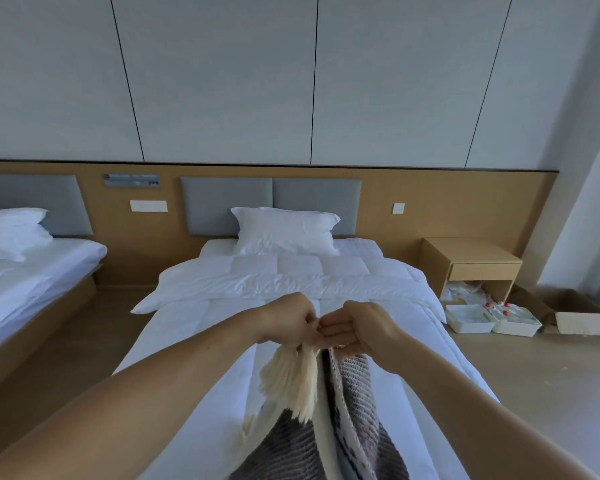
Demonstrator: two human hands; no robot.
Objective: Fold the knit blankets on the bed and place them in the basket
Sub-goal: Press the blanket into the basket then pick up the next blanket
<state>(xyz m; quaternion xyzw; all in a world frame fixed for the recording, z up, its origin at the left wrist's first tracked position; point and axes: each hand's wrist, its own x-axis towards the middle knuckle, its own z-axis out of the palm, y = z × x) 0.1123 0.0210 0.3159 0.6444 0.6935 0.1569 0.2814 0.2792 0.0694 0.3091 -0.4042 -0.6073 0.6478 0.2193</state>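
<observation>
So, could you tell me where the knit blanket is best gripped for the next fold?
Probably along its top edge, pinched from above at the corners. Both hands, left hand and right hand, already hold the knit blanket there, raised over the bed. It hangs doubled and narrow, cream tassels at the left corner, so gripping the corners should keep the edges aligned.

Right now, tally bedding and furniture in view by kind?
Beds: 2, near bed and left bed
Pillows: 2, and
Knit blankets: 1, gripped by left hand and right hand
Nightstands: 1
White trays on floor: 2, and
Cardboard boxes: 1
Total: 9
</observation>
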